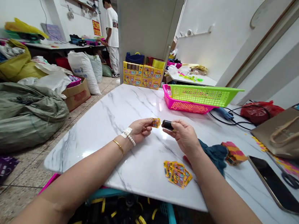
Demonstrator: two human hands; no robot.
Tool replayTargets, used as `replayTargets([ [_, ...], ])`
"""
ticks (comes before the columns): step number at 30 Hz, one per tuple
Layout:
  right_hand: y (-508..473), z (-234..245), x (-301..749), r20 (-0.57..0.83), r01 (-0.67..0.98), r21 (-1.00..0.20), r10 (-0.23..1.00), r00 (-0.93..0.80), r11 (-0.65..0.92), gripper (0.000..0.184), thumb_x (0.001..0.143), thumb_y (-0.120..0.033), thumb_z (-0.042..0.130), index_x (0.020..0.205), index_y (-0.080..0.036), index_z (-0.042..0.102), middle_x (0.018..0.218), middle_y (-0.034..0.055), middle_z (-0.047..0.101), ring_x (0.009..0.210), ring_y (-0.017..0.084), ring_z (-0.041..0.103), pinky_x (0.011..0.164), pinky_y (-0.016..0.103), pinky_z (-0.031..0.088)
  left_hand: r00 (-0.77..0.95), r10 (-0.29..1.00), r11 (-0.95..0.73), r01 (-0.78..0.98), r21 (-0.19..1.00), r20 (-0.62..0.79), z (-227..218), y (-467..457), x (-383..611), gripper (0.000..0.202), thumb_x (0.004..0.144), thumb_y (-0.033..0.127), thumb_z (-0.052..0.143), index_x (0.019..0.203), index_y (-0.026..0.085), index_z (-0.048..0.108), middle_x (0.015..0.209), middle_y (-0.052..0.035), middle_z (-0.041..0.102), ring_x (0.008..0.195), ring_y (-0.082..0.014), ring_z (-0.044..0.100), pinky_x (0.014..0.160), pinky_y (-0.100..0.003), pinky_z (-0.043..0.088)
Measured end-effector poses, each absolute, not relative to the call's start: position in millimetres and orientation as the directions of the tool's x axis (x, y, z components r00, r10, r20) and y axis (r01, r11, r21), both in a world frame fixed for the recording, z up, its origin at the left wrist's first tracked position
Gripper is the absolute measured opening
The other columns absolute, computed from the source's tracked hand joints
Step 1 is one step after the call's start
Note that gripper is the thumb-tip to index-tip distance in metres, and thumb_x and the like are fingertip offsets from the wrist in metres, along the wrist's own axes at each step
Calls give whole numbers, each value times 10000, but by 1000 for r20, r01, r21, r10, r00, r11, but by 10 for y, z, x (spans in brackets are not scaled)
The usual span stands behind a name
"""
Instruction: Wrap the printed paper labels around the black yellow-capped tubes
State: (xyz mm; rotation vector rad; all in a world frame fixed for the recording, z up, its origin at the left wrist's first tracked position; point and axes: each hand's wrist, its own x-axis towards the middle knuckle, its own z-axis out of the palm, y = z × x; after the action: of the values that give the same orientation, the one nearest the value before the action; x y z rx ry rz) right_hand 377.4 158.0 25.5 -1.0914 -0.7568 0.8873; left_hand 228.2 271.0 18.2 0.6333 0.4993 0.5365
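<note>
Above a white marble table (pixel 128 109), my left hand (pixel 141 129) pinches a small yellow-orange printed sticker (pixel 156 122) between thumb and fingers. My right hand (pixel 183 134) grips a small black cylindrical part (pixel 167 125), its end close to the sticker. A fanned stack of the same yellow-orange stickers (pixel 177 173) lies on the table below my right wrist. Under the table's near edge stands a blue crate (pixel 170 223) filled with black parts with yellow bands.
Stacked green (pixel 203 94) and pink baskets (pixel 185 105) sit at the table's far side. A phone (pixel 276 185), scissors (pixel 293 180), a tan bag (pixel 288 134), a teal cloth (pixel 215 154) and a small colourful box (pixel 233 153) lie to the right. Sacks and cartons crowd the floor left. A person stands far back.
</note>
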Motion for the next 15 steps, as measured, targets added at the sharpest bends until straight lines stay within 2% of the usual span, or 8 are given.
replayTargets([
  [3, 1584, 254, 3755, 31, -341, -921, 910, 413, 186, 293, 622, -367, 843, 717, -201, 621, 829, 5, 714, 855, 180, 703, 900, 384, 597, 772, 575, 713, -310, 629, -271, 185, 2692, 2295, 121, 927, 60, 528, 848, 64, 619, 669, -19, 586, 372, 7, 379, 293, -91, 219],
  [6, 1603, 217, 3735, 14, -357, -919, 921, 390, 165, 302, 636, -376, 839, 744, -205, 614, 849, 12, 731, 858, 187, 717, 926, 392, 589, 791, 552, 735, -313, 602, -263, 189, 2661, 2312, 110, 930, 58, 529, 858, 68, 612, 668, -10, 569, 377, 10, 365, 298, -86, 228],
  [11, 1616, 182, 3728, 4, -323, -931, 890, 457, 170, 309, 652, -334, 828, 728, -212, 555, 769, 3, 732, 759, 196, 736, 792, 408, 640, 793, 556, 739, -337, 583, -248, 196, 2626, 2324, 145, 941, 56, 503, 829, 81, 593, 651, 5, 548, 377, 7, 373, 299, -86, 245],
  [15, 1602, 189, 3712, 29, -288, -942, 898, 439, 171, 274, 681, -329, 805, 735, -205, 566, 757, 1, 722, 742, 186, 735, 764, 395, 646, 793, 555, 740, -333, 584, -251, 188, 2616, 2329, 126, 926, 49, 520, 836, 74, 605, 675, -10, 572, 385, 2, 401, 297, -90, 253],
])
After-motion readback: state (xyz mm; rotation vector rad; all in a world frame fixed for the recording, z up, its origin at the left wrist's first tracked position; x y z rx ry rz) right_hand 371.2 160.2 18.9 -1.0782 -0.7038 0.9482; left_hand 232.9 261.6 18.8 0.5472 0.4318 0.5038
